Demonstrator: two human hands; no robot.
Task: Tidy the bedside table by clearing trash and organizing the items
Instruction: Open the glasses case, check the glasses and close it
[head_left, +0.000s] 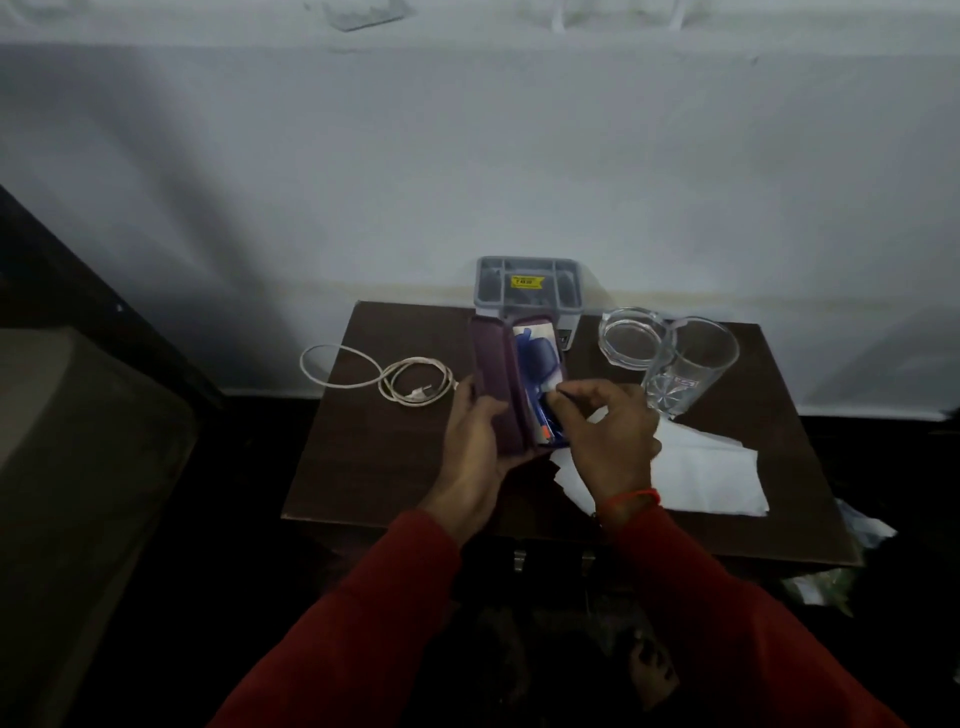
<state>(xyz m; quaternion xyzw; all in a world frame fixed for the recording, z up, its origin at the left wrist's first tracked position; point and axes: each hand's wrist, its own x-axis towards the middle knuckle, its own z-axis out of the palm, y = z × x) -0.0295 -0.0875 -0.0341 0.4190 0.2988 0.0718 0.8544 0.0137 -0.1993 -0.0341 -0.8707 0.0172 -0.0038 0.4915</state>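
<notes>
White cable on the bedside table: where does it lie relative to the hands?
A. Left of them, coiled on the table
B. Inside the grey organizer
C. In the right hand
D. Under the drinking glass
A: the white cable lies coiled on the table, just left of the left hand, which holds the purple case.

A home bedroom: small dark wooden bedside table (395, 467) against a white wall (467, 156), beside a bed (78, 441).
</notes>
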